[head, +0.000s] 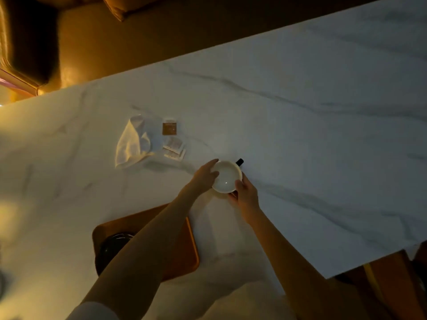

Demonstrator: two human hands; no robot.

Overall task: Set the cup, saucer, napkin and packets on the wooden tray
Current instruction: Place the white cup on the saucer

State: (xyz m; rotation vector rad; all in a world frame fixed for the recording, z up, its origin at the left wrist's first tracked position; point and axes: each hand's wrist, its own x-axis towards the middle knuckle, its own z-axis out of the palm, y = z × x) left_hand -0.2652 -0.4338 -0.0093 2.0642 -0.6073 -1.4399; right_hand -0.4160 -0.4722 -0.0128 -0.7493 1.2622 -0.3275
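Observation:
A white cup (226, 176) with a black handle sits on the marble table, beyond the wooden tray (189, 245). My left hand (204, 177) touches its left rim with the fingers spread. My right hand (245, 192) grips the cup's near right side. A dark round saucer (111, 248) lies on the tray's left half, partly hidden by my left forearm. A crumpled white napkin (132, 143) lies farther back on the left. Beside it are a brown packet (169, 128) and pale packets (174, 148).
The marble table (312, 135) runs far to the right, and its near right corner ends around the lower right. A dim floor and a cushion lie beyond the far edge. The light is low and warm.

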